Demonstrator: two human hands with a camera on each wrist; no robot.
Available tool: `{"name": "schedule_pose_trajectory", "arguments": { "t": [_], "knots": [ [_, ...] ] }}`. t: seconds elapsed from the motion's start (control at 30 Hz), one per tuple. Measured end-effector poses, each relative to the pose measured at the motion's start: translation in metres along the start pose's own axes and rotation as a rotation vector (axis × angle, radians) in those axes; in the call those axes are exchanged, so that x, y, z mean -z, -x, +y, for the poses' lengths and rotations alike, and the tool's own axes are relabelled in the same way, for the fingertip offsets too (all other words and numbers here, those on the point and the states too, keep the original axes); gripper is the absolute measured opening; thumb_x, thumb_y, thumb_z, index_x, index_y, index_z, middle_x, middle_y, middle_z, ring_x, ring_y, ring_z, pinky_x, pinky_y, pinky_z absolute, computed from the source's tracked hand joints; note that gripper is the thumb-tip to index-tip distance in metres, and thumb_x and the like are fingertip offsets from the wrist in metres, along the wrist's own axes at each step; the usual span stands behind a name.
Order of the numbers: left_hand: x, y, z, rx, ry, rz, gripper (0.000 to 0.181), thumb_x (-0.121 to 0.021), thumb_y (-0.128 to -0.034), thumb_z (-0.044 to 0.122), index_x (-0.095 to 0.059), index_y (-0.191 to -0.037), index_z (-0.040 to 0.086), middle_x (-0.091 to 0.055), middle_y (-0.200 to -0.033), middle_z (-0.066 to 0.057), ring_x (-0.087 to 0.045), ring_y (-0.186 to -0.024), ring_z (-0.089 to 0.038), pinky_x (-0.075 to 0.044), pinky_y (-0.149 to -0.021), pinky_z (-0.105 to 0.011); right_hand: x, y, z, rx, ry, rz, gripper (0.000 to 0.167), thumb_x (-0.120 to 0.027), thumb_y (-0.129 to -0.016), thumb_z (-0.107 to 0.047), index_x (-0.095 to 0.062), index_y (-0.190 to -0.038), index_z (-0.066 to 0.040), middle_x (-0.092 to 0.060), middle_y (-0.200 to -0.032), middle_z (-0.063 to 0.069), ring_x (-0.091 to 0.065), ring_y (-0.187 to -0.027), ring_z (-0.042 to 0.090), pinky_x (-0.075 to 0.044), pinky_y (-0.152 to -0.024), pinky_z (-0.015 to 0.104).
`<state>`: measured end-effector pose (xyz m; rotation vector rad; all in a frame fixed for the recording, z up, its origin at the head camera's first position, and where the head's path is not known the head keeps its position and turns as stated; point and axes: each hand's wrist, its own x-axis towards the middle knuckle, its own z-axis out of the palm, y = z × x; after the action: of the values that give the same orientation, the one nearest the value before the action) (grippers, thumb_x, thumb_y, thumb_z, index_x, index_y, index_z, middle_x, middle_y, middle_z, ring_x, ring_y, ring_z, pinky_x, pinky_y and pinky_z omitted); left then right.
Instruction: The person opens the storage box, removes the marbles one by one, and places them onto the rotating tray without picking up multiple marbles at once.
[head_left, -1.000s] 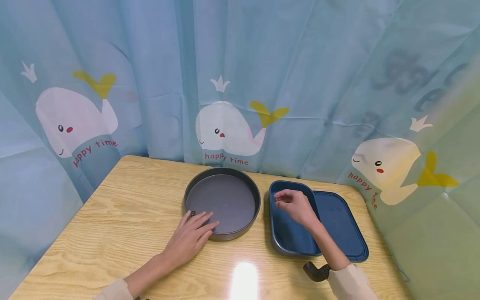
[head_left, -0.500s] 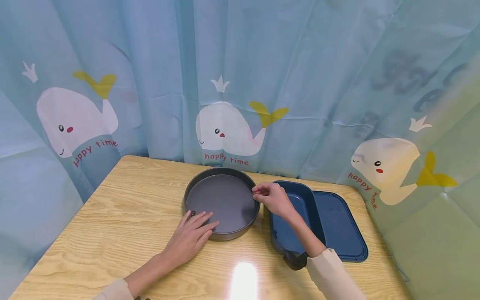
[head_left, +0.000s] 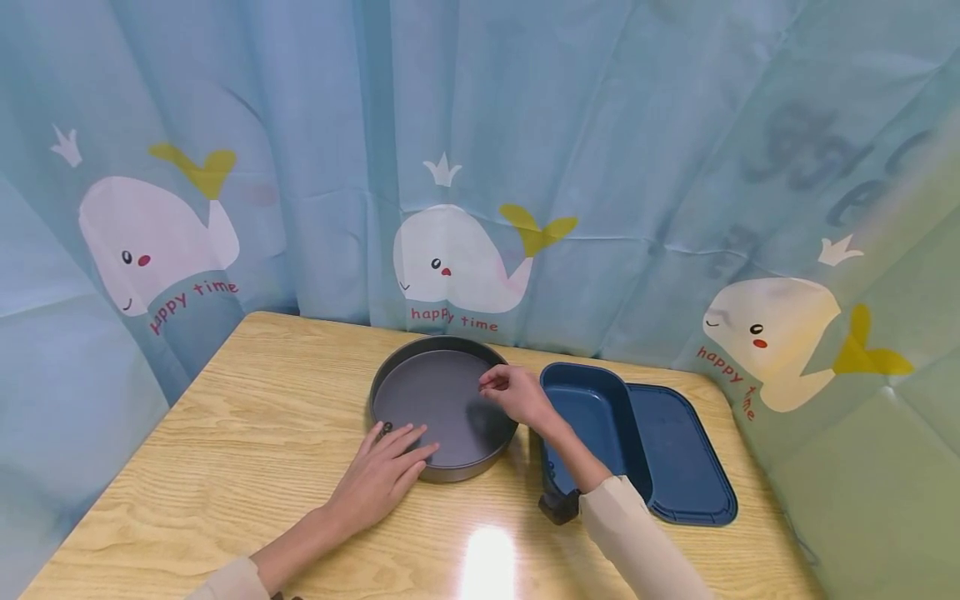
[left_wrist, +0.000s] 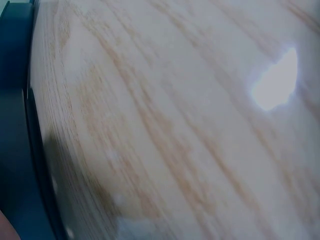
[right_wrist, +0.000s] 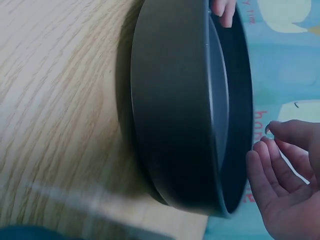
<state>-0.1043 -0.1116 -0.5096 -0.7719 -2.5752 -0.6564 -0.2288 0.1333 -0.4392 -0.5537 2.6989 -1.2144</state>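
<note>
A round dark grey cake pan stands on the table. My left hand rests on its near left rim, fingers straight and reaching inside. Beside those fingertips lie small dark pieces, too small to make out. Above the right part of the pan is my right hand, its thumb and fingertips pinching a tiny shiny piece, mostly hidden by the fingers. To the right stands a deep blue box, with small dark pieces near its left wall. The left wrist view shows mostly table and the pan's side.
A flat blue lid lies on the table at the right of the box, against it or partly under it. A curtain printed with whales hangs behind the table and along its sides. A bright reflection shines on the front of the tabletop.
My right hand has moved left from over the blue box, across the pan's right rim, to above the pan, still pinching the tiny piece. My left hand has stayed in place.
</note>
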Motion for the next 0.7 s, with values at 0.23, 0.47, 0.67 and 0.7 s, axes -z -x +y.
{"name": "schedule_pose_trajectory", "arguments": {
  "t": [0.23,0.47,0.67,0.7],
  "knots": [
    [0.0,-0.001,0.0,0.008,0.005,-0.012,0.031,-0.062,-0.0995,0.022,-0.071,-0.128,0.018,-0.058,-0.141,-0.011,-0.051,-0.13,-0.036,-0.027,-0.108,-0.067,-0.016,-0.012,0.004,0.027,0.025,-0.035,0.005,-0.07,-0.093,-0.004,-0.073,-0.096,-0.004,-0.071,-0.085,0.002,-0.069,-0.081,0.017,-0.056,-0.071,0.031],
    [0.001,-0.002,0.001,0.006,0.01,-0.015,0.03,-0.061,-0.0998,0.022,-0.071,-0.128,0.018,-0.058,-0.14,-0.011,-0.051,-0.13,-0.036,-0.027,-0.108,-0.067,-0.028,-0.015,0.005,-0.001,0.081,-0.052,0.005,-0.072,-0.091,-0.008,-0.073,-0.095,-0.004,-0.07,-0.081,-0.001,-0.067,-0.078,0.014,-0.054,-0.072,0.03],
    [0.001,-0.001,0.001,0.005,0.005,-0.008,0.03,-0.063,-0.0987,0.021,-0.071,-0.128,0.017,-0.058,-0.14,-0.011,-0.052,-0.129,-0.036,-0.028,-0.108,-0.067,-0.035,-0.022,0.01,-0.054,0.073,-0.059,0.004,-0.071,-0.092,-0.007,-0.072,-0.094,-0.005,-0.07,-0.083,0.0,-0.065,-0.078,0.014,-0.053,-0.069,0.029],
    [0.001,-0.001,0.001,0.006,0.004,-0.008,0.03,-0.063,-0.0987,0.021,-0.071,-0.128,0.017,-0.058,-0.14,-0.011,-0.052,-0.129,-0.036,-0.028,-0.108,-0.067,-0.036,-0.023,0.011,-0.063,0.072,-0.059,0.004,-0.071,-0.092,-0.007,-0.072,-0.095,-0.004,-0.07,-0.082,0.0,-0.065,-0.077,0.013,-0.053,-0.068,0.028]
  ]
}}
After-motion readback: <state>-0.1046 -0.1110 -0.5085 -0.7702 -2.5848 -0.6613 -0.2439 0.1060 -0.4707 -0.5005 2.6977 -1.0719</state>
